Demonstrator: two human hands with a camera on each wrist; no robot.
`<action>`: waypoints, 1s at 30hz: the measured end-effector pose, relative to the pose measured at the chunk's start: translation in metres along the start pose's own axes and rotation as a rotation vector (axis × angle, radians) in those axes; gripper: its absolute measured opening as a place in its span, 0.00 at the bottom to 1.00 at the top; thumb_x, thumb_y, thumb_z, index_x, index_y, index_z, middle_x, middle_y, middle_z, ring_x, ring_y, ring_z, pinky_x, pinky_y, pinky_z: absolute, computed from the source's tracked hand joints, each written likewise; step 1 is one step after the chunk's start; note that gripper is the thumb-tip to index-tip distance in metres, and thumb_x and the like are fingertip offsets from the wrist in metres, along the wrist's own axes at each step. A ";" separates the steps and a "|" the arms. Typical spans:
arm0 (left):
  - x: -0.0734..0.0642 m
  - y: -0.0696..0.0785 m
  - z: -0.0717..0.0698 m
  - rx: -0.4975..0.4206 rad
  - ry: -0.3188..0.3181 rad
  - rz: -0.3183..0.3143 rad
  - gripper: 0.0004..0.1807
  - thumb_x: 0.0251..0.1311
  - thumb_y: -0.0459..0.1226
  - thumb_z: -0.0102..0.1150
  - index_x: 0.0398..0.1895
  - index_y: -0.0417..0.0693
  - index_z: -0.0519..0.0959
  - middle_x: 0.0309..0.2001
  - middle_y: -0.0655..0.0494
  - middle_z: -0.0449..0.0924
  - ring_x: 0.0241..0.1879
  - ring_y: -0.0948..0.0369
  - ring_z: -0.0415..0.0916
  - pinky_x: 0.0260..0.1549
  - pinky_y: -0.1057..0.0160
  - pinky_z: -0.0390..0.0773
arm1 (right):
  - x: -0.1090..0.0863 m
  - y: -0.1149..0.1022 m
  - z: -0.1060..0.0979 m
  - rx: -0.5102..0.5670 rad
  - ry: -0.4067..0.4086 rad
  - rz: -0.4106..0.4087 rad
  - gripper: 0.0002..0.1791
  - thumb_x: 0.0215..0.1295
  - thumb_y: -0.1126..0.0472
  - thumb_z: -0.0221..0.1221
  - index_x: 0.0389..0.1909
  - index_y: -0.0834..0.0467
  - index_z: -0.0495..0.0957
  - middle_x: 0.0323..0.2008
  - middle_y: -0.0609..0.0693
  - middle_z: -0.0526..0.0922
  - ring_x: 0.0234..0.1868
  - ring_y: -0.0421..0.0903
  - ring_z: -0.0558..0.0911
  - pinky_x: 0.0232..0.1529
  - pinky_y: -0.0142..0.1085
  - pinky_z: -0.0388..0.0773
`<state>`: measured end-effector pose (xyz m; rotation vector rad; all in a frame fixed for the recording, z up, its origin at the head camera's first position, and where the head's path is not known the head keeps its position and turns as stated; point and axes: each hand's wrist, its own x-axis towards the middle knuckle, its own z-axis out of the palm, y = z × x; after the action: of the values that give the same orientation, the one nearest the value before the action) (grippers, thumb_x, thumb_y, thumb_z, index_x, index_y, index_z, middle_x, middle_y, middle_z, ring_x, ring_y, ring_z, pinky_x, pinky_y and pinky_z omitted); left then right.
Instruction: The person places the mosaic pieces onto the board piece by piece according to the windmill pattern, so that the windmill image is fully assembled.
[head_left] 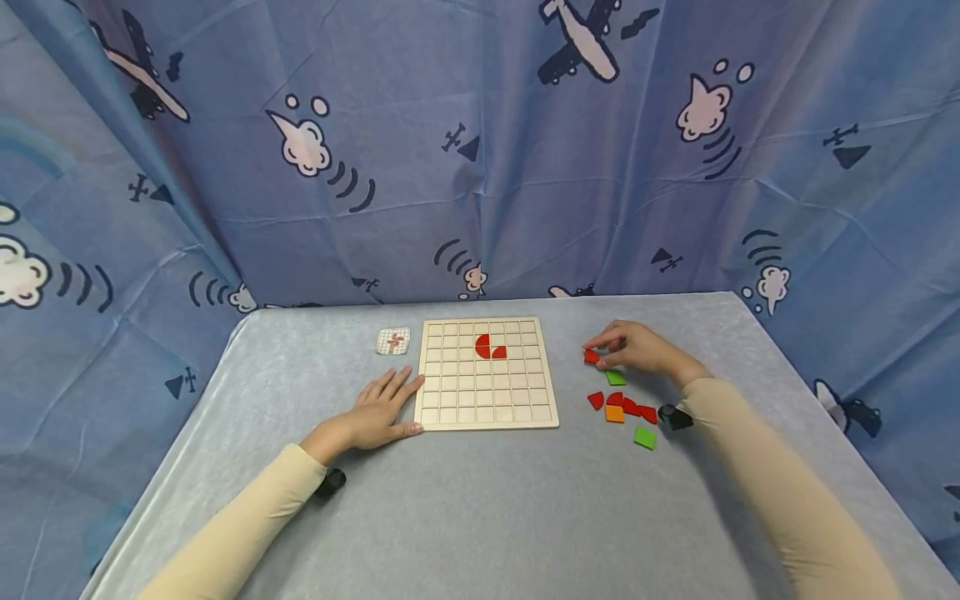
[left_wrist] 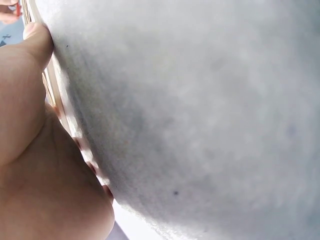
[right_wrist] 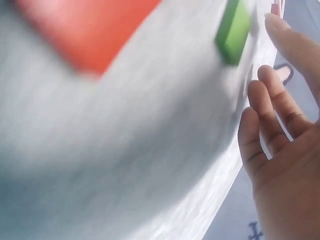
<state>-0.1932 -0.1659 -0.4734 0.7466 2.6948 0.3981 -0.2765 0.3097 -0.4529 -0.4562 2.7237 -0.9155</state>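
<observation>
My left hand (head_left: 381,410) lies flat with fingers spread, its fingertips and thumb at the left edge of the wooden grid board (head_left: 457,398). Near the board's top middle sit red rounded pieces (head_left: 483,347), with a smaller red quarter piece (head_left: 499,353) beside them. Over at the right, my right hand (head_left: 637,347) pinches a red tile (head_left: 592,357) between thumb and index finger, the other fingers loosely bent. Just below that hand lies a green tile (head_left: 615,378), also close by in the right wrist view. The left wrist view shows mostly tablecloth beside the palm.
A small pattern card (head_left: 393,341) lies left of the board's upper corner. Right of the board are several red pieces (head_left: 632,407), an orange square (head_left: 614,414) and another green tile (head_left: 645,438). A blue printed curtain (head_left: 405,167) hangs behind the grey-covered table (head_left: 480,517).
</observation>
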 end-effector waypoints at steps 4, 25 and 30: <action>0.000 -0.001 0.000 -0.007 -0.003 -0.001 0.45 0.70 0.56 0.51 0.81 0.51 0.43 0.81 0.42 0.33 0.80 0.39 0.31 0.73 0.32 0.41 | 0.012 -0.013 0.005 -0.008 -0.027 -0.026 0.21 0.59 0.61 0.69 0.55 0.53 0.84 0.47 0.56 0.83 0.42 0.48 0.74 0.43 0.35 0.71; 0.000 0.000 0.000 -0.039 -0.007 0.006 0.45 0.70 0.54 0.52 0.81 0.50 0.43 0.81 0.41 0.33 0.79 0.38 0.30 0.72 0.31 0.39 | 0.066 -0.076 0.034 0.007 -0.118 -0.171 0.21 0.58 0.65 0.69 0.55 0.56 0.84 0.45 0.56 0.85 0.43 0.48 0.81 0.40 0.35 0.76; 0.000 0.002 -0.001 -0.016 -0.007 0.004 0.45 0.70 0.55 0.51 0.81 0.50 0.44 0.81 0.41 0.34 0.80 0.39 0.32 0.73 0.32 0.41 | 0.072 -0.080 0.039 -0.004 -0.139 -0.186 0.21 0.59 0.65 0.68 0.55 0.56 0.83 0.43 0.56 0.84 0.40 0.46 0.81 0.38 0.35 0.77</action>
<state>-0.1933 -0.1646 -0.4719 0.7474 2.6809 0.4170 -0.3134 0.2019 -0.4428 -0.7553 2.5897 -0.8868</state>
